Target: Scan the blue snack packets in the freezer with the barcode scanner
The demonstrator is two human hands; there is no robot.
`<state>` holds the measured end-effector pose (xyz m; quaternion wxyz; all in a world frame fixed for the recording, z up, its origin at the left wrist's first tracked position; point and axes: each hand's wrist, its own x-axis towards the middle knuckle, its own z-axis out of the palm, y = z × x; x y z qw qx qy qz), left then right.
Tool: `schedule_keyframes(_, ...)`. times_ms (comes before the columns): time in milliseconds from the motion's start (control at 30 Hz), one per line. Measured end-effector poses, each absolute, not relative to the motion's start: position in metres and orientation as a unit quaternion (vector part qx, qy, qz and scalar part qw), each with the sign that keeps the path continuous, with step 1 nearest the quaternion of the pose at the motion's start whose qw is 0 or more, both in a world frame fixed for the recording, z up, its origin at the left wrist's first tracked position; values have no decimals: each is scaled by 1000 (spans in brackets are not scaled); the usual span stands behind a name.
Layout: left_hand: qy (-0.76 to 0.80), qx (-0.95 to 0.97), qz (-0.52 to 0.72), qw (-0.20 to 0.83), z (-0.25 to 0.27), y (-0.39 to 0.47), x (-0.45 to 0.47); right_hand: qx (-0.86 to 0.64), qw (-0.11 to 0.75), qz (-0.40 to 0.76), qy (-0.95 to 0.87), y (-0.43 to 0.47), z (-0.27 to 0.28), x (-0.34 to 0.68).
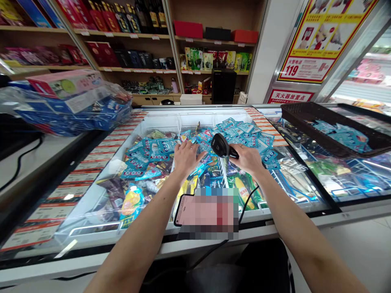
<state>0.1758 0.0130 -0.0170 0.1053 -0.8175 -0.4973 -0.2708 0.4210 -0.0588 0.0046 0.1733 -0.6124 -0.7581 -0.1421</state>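
Observation:
Many small blue packets [160,147] lie spread over the glass top of a chest freezer [88,203]. My left hand [186,156] rests palm down among them, fingers stretched and thumb apart; whether a packet is pinned beneath it cannot be told. In my right hand [247,156] is a black handheld barcode scanner [220,145], its head pointing left toward my left hand. Another pile of blue packets [241,132] lies just beyond the scanner. Between my forearms, near the freezer's front edge, sits a phone [186,209], partly blurred out.
A dark brown basket [293,116] holding more blue packets stands at right. On the left are plastic-wrapped boxes [70,101]. The scanner's black cable [249,203] runs down over the front edge. Stocked shelves [128,34] line the back, and frozen goods show through the glass.

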Motion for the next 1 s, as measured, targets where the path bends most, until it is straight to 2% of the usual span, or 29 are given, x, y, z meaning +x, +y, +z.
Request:
schedule_keyframes(200, -522, -793, -293, 111, -17, 15, 164, -615, 165, -143, -758, -59, 5, 421)
schedule_keyframes(467, -517, -812, -265, 54, -24, 23, 161, -595, 166, -146, -773, -59, 3, 419)
schedule_keyframes(633, -549, -755, -358, -20, -27, 34, 152, -587, 165, -139, -781, -59, 2, 417)
schedule_keyframes(833, -514, -717, -458, -105, -32, 42, 144, -561, 155, -127, -803, -62, 3, 414)
schedule_keyframes(1000, -506, -681, -503, -165, -33, 43, 143, -547, 134, -141, -814, -63, 2, 409)
